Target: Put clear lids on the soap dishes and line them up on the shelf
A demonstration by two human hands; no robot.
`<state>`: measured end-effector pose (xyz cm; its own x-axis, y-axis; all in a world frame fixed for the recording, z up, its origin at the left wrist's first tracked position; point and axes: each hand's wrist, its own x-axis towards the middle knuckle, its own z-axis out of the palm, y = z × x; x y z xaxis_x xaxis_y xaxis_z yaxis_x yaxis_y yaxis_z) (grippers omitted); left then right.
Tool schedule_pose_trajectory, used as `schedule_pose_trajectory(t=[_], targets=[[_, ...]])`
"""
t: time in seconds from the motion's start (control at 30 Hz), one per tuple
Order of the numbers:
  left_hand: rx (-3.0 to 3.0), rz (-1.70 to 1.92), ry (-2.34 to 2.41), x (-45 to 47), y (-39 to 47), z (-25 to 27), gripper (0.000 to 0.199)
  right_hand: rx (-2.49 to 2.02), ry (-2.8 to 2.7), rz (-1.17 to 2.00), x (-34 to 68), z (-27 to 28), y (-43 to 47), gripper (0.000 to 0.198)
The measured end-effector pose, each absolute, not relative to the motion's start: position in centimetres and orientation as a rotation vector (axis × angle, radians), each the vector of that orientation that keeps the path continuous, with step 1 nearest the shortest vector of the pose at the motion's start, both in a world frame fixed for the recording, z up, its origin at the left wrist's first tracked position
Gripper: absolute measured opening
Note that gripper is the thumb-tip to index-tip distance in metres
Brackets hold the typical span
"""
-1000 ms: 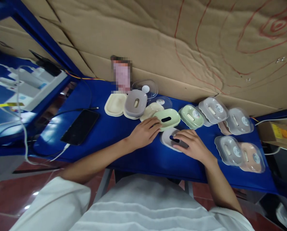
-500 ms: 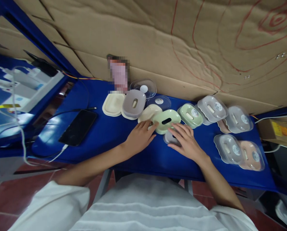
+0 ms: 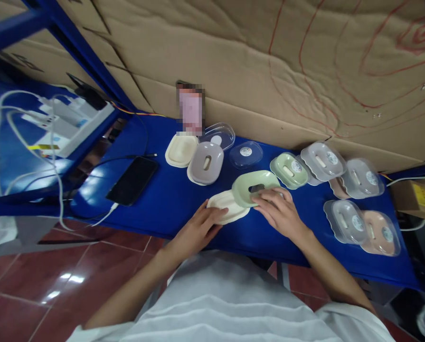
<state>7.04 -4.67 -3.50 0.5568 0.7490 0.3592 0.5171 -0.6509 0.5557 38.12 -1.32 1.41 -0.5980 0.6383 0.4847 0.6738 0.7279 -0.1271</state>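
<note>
My left hand point(image 3: 201, 221) is closed on the near left edge of a cream soap dish base point(image 3: 230, 204), thumb on top. My right hand point(image 3: 279, 209) grips the near right edge of a light green soap dish tray point(image 3: 246, 185) with an oval slot. The green tray overlaps the far right part of the cream base. Beyond them lies a clear lid with a round sticker point(image 3: 250, 154). Up and to the left, a grey slotted tray point(image 3: 208, 161) rests on a cream base, beside another cream base point(image 3: 182, 149).
Several lidded soap dishes, among them a green one point(image 3: 288, 171) and an orange one point(image 3: 381, 232), stand at the right. A black phone point(image 3: 132, 180) with a cable lies left. One more clear lid point(image 3: 221, 134) and a blurred-out phone-shaped item point(image 3: 191, 109) are by the cardboard wall point(image 3: 233, 61).
The cream base and the green tray have come nearer to me, away from the clear lid. My left hand has taken hold of the cream base, and my right hand now grips the green tray's edge.
</note>
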Motion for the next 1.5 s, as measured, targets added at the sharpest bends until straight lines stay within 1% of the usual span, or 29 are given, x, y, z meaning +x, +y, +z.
schedule_pose_trajectory(t=[0.13,0.2,0.33,0.53,0.6,0.67,0.8,0.93,1.03,1.2,1.3,1.4,1.5], targets=[[2.397,0.910,1.100,5.7,-4.7,-3.6,0.070,-0.900,-2.603,-0.112,34.7,1.4,-2.9,0.028],[2.431,0.901,1.123,5.2,-4.6,-3.5,0.071,-0.864,-2.651,-0.101,32.9,1.0,-3.4,0.028],[2.462,0.813,1.106,4.2,-4.2,-3.6,0.063,-0.839,-2.654,-0.074,30.9,0.0,-3.5,0.030],[2.434,0.825,1.123,3.8,-4.1,-3.8,0.051,-0.912,-2.694,-0.047,32.1,-0.5,-2.7,0.040],[2.391,0.831,1.142,4.0,-4.2,-3.8,0.053,-0.891,-2.678,-0.044,32.6,-0.6,-2.6,0.038],[2.324,0.854,1.176,4.3,-4.2,-3.9,0.059,-0.888,-2.636,-0.016,32.8,-0.8,-2.5,0.036],[2.251,0.886,1.228,4.9,-4.0,-4.2,0.067,-0.931,-2.633,0.070,32.6,-1.0,-2.2,0.043],[2.310,0.906,1.230,5.2,-3.8,-4.1,0.055,-0.931,-2.688,0.160,32.8,-1.0,-2.0,0.038],[2.369,0.883,1.206,5.4,-3.9,-3.8,0.050,-0.900,-2.730,0.139,33.2,-1.0,-2.2,0.039],[2.444,0.822,1.165,5.3,-4.0,-3.6,0.048,-0.871,-2.798,0.059,33.8,-1.2,-2.9,0.051],[2.483,0.823,1.157,5.1,-4.1,-4.0,0.052,-0.861,-2.791,0.064,33.8,-1.7,-3.2,0.057],[2.520,0.806,1.160,5.0,-4.3,-4.3,0.056,-0.832,-2.781,0.036,33.5,-2.2,-3.4,0.052],[2.505,0.795,1.156,5.0,-4.4,-4.3,0.055,-0.802,-2.758,0.035,33.3,-2.2,-3.4,0.046]])
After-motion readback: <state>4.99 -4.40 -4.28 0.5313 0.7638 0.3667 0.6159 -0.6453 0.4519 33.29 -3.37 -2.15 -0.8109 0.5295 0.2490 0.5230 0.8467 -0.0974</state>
